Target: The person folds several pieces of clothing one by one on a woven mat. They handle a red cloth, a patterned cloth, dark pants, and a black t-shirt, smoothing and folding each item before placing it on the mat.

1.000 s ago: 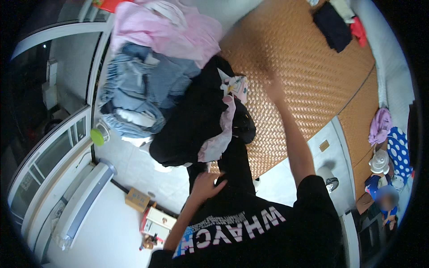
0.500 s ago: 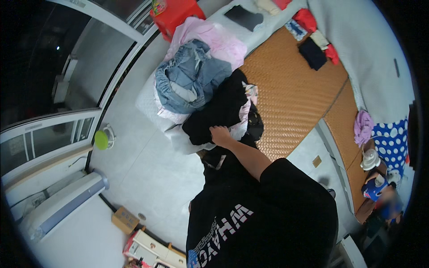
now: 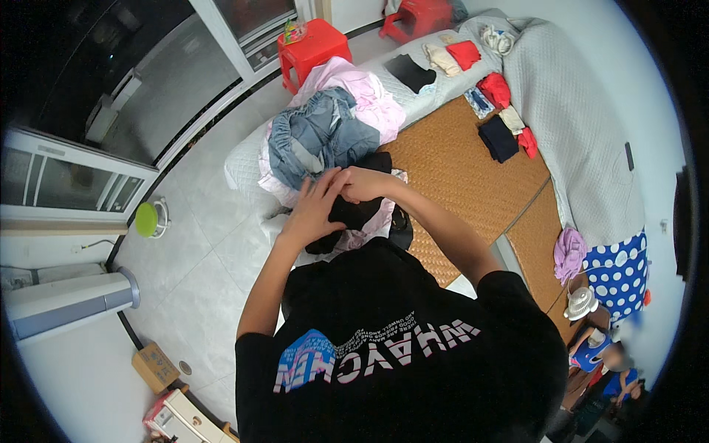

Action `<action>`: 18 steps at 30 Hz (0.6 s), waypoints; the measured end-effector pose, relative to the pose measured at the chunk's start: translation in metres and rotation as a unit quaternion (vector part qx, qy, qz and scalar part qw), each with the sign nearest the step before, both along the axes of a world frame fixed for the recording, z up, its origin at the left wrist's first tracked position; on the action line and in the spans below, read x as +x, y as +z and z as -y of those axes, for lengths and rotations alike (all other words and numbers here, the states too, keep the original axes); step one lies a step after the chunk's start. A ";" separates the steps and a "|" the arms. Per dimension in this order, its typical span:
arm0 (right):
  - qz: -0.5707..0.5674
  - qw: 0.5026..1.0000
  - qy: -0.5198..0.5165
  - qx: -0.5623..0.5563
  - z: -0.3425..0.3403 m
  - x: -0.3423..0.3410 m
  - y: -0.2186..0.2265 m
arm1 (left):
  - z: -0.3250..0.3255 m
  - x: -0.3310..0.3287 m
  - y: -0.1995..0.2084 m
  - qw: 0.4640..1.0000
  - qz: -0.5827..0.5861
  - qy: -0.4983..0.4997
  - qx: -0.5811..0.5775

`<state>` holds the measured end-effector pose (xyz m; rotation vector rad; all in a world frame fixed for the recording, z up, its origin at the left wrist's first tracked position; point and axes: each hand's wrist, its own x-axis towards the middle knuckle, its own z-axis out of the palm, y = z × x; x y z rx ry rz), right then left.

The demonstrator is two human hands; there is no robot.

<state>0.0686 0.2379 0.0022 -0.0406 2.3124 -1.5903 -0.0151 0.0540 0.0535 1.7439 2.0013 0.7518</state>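
A black garment (image 3: pixel 360 213) lies bunched on the clothes heap in front of me, partly hidden by my hands and shirt. My right hand (image 3: pixel 363 184) is closed on its upper part, with the fingertips hidden. My left hand (image 3: pixel 314 213) touches my right hand's fingers; its own fingers stretch out and its thumb is spread over the black cloth. Just beyond the hands are blue denim jeans (image 3: pixel 332 133) on a pink cloth (image 3: pixel 378 111). Light pink printed fabric (image 3: pixel 380 221) peeks out beneath the black garment.
Folded dark clothing (image 3: pixel 498 140) and red pieces (image 3: pixel 495 90) lie along the far side of the woven mat (image 3: pixel 458 170). A red stool (image 3: pixel 314 48) stands beyond the heap. At right are a white fan (image 3: pixel 581 303), a polka-dot cushion (image 3: pixel 620 273) and people (image 3: pixel 591 351).
My left hand has come into view and joined the right over the black garment. The right hand has moved farther forward, and the garment looks more gathered. The view has shifted.
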 end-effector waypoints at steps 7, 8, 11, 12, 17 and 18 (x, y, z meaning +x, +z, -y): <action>-0.144 0.982 -0.125 0.014 -0.008 0.001 0.117 | -0.023 -0.032 0.041 0.976 -0.040 -0.072 0.200; -0.201 0.960 -0.174 -0.087 -0.011 -0.004 0.130 | -0.037 -0.038 0.055 0.961 -0.047 -0.047 0.267; -0.330 0.875 -0.280 -0.217 -0.009 -0.006 0.180 | -0.074 -0.058 0.093 0.946 0.024 0.040 0.321; -0.369 0.871 -0.324 -0.018 -0.002 0.005 0.183 | -0.085 -0.058 0.103 0.940 0.066 0.046 0.333; -0.268 0.804 -0.462 0.262 0.020 0.017 0.156 | -0.118 -0.097 0.184 0.799 -0.051 0.173 0.574; -0.276 0.795 -0.467 0.272 0.005 0.018 0.148 | -0.118 -0.106 0.219 0.764 -0.062 0.223 0.603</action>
